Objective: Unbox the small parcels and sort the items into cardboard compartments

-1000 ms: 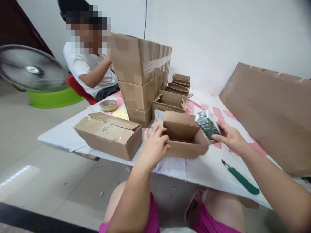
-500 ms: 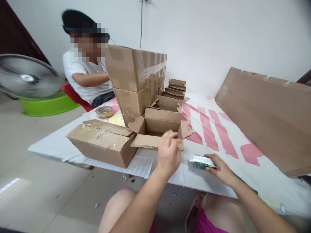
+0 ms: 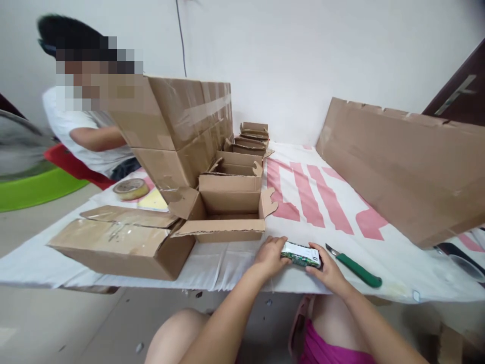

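A small green-and-white box (image 3: pixel 301 254) is held low over the white cloth near the table's front edge. My left hand (image 3: pixel 271 257) grips its left end, and my right hand (image 3: pixel 326 268) has fingers and thumb around its right end. Just right of my right hand lies a green-handled knife (image 3: pixel 358 269), its blade pointing to the upper left. Beyond my left hand stands an open cardboard box (image 3: pixel 227 230) with its flaps spread; the part of its inside that shows holds nothing I can make out.
A taped carton (image 3: pixel 121 247) lies at the left front. Behind it are a tape roll (image 3: pixel 131 189) and stacked cartons (image 3: pixel 182 116). More open boxes (image 3: pixel 240 164) line the stack. A large cardboard sheet (image 3: pixel 401 167) stands at right. A person (image 3: pixel 83 126) sits across the left side.
My left hand has left the open box's front flap and come down onto the small box's left end. The view has turned right, bringing the whole knife into sight.
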### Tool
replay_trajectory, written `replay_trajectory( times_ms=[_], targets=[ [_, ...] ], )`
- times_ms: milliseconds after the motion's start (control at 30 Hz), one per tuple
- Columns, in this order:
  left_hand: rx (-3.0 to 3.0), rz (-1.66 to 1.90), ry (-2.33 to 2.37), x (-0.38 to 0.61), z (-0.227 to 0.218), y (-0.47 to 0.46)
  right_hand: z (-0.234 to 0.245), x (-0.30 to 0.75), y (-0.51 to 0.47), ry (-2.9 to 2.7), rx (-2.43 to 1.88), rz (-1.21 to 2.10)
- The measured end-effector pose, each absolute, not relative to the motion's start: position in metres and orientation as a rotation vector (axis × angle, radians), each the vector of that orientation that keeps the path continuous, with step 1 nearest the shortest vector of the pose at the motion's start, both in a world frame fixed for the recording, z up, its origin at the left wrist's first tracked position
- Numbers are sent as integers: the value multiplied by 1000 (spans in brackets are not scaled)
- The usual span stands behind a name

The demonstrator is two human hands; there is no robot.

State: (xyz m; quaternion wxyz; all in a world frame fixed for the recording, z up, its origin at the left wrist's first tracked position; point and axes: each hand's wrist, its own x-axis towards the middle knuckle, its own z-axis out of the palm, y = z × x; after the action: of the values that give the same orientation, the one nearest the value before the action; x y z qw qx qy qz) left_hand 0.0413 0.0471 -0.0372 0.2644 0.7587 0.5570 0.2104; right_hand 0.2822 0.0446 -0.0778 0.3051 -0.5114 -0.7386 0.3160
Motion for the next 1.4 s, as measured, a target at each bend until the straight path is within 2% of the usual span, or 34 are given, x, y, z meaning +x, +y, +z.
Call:
replay_trajectory(
  times_ms=[300,567,733,1000,1400],
  targets=[
    [1806,628,1638,46,-39,57,-86,276,58,-1766,-1378,943],
    [1577,772,1943,83,-22,158,-52,246,181,-1748,-1574,695],
    [1519,848,2082,95,-31,200,-55,224,219,-1759,-1663,545],
    [1659,934,2080,91,-54,199,-69,221,217,-1783,-1728,434],
    [1650,932,2074,95,-48,159,-62,226,206,-1812,-1634,478]
  ],
)
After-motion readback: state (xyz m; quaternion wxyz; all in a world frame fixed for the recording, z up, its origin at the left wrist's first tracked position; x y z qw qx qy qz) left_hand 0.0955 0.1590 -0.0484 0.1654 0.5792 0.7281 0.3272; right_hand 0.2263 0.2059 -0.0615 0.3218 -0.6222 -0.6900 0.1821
